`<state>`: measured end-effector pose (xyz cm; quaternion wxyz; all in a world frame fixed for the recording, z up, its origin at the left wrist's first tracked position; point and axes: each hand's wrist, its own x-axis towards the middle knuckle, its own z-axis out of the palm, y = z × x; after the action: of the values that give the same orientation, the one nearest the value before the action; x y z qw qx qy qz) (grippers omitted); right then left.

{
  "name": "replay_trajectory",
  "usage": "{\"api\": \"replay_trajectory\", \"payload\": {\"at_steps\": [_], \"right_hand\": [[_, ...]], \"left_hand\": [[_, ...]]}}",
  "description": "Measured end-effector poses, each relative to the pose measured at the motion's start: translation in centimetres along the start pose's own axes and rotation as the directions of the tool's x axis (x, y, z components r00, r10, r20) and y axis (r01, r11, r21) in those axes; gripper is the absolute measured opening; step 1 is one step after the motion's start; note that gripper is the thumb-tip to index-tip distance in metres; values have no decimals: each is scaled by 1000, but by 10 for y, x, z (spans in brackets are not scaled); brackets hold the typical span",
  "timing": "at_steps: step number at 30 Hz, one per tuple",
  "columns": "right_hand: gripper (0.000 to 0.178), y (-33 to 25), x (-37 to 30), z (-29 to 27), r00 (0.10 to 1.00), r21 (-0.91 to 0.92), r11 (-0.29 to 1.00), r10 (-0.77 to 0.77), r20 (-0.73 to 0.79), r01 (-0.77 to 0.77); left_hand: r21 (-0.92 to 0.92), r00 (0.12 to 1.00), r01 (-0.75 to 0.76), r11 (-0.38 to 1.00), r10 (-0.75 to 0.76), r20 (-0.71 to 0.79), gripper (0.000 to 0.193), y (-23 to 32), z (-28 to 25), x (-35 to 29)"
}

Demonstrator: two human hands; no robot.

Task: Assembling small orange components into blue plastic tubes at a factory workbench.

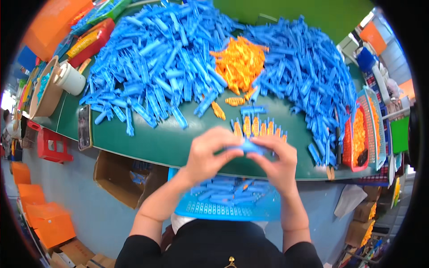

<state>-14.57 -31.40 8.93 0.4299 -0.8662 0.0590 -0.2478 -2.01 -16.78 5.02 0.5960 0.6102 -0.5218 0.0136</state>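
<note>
Over the near edge of the green table, my left hand (208,151) and my right hand (278,161) pinch one blue plastic piece (248,146) between thumbs and fingertips. Motion smears the piece, and the fingers cover part of it. Just beyond them stands a fanned row of blue pieces with orange inserts (255,127). A lone blue piece (253,110) lies behind that row. Two loose orange pieces, one flat (234,101) and one slanted (218,110), rest to its left.
Large heaps of blue pieces (156,58) (304,67) flank an orange pile (240,63) on the table (165,142). A phone (84,127) and white tub (71,78) sit left; a red basket (346,143) sits right. Below me is a blue basket (214,208), beside a cardboard box (111,181).
</note>
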Motion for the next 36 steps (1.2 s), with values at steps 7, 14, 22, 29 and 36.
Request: {"api": "replay_trajectory", "payload": {"at_steps": [7,14,22,29,36], "right_hand": [[25,26,-19,12,843,800,467,532,85,-376],[16,23,-21,28,886,700,633,464,0,-332],[14,25,-23,21,966,494,850,249,-68,-184],[10,29,-23,11,996,402,912,87,3,-81],[12,22,-23,16,987,362,921,161,-27,-140]], "left_hand": [[130,972,-172,976,190,-137,30,-4,19,-13],[433,982,-186,882,164,89,35,-13,25,-5],[164,998,-52,985,44,50,24,-5,26,-14],[-472,850,524,709,-407,333,21,1,28,-18],[-642,635,748,168,-463,619,29,3,24,-16]]}}
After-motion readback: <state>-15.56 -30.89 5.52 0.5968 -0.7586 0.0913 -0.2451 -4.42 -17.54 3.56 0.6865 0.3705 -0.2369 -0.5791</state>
